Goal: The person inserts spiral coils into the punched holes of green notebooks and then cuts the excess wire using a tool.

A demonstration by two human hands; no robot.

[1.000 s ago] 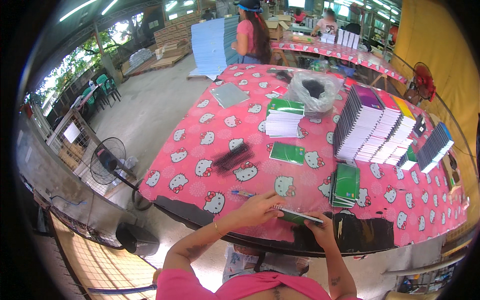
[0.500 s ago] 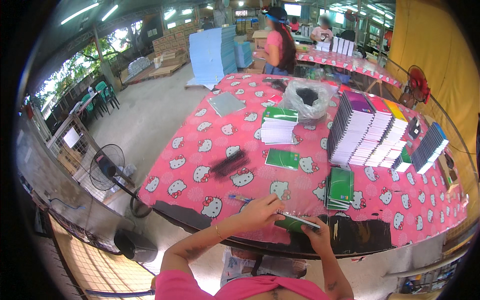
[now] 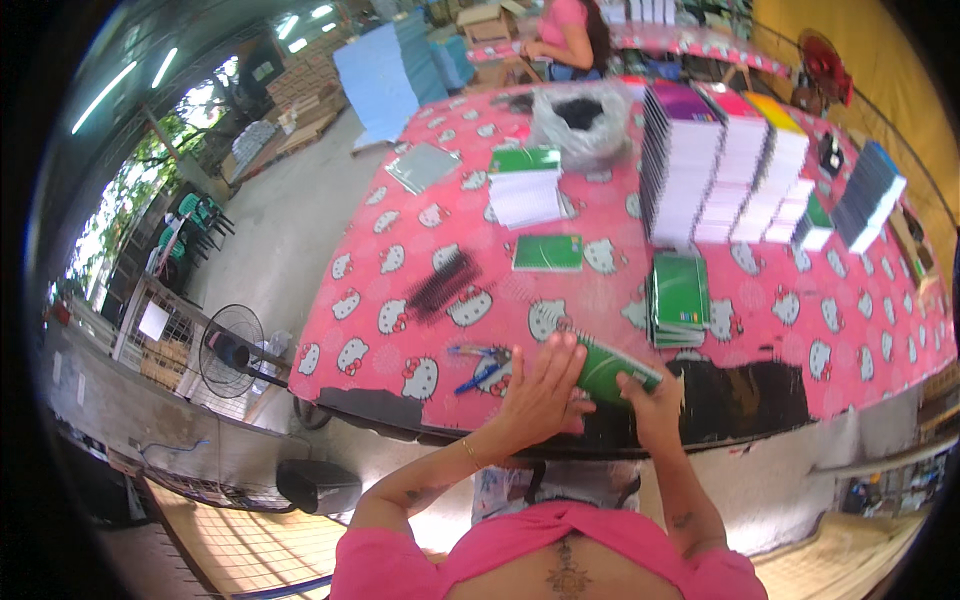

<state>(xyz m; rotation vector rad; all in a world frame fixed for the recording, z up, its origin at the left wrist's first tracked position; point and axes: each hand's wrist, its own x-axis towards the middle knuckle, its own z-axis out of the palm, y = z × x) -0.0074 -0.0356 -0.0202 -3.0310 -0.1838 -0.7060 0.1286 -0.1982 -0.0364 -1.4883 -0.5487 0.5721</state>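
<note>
A green spiral notebook [image 3: 612,372] is tilted above the near edge of the table. My right hand [image 3: 655,408] grips its right end, with the thumb on the green cover. My left hand [image 3: 545,395] has its fingers stretched out against the notebook's left end; whether they press on its coil I cannot make out. Past the left fingertips lies what looks like a thin, blurred wire coil [image 3: 545,318]. Beside that hand are a blue pen [image 3: 478,378] and another slim tool. One green notebook [image 3: 547,253] lies flat farther off, and a short green pile [image 3: 679,300] sits to the right.
Tall notebook stacks with purple [image 3: 683,170], pink and yellow covers stand at the right, with dark blue ones [image 3: 868,200] beyond. A fanned white-paged stack [image 3: 525,190], a clear plastic bag [image 3: 580,125] and black coils [image 3: 440,287] share the patterned table. A person [image 3: 570,40] stands behind it.
The view has tipped downward. My left fingers have straightened out along the notebook's left end. The notebook has turned so more of its green cover and coil edge shows, still in my right hand.
</note>
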